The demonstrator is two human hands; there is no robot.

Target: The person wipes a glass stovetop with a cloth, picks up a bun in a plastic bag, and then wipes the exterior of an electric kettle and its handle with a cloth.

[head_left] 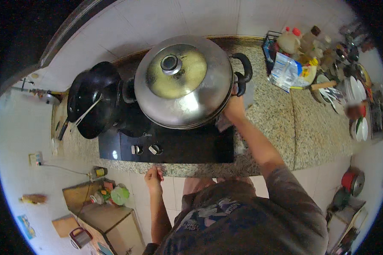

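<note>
A large steel pot (142,98) with a domed lid (221,63) sits on the black gas stove (191,146). The lid has a fogged glass window and a round knob. My right hand (234,108) reaches in beside the pot, below its black right handle (243,68). A greyish cloth (224,123) shows on both sides of this hand, which presses on it; the fingertips are hidden by the handle and rim. At the counter's front edge, left of my body, my left hand (154,174) is curled closed with nothing visible in it.
A black wok (83,95) with metal tongs (87,112) lies left of the pot. Two knobs (155,149) sit on the stove front. Bottles (289,40), packets (285,70) and stacked bowls (354,90) crowd the right counter. A cabinet (115,221) stands at lower left.
</note>
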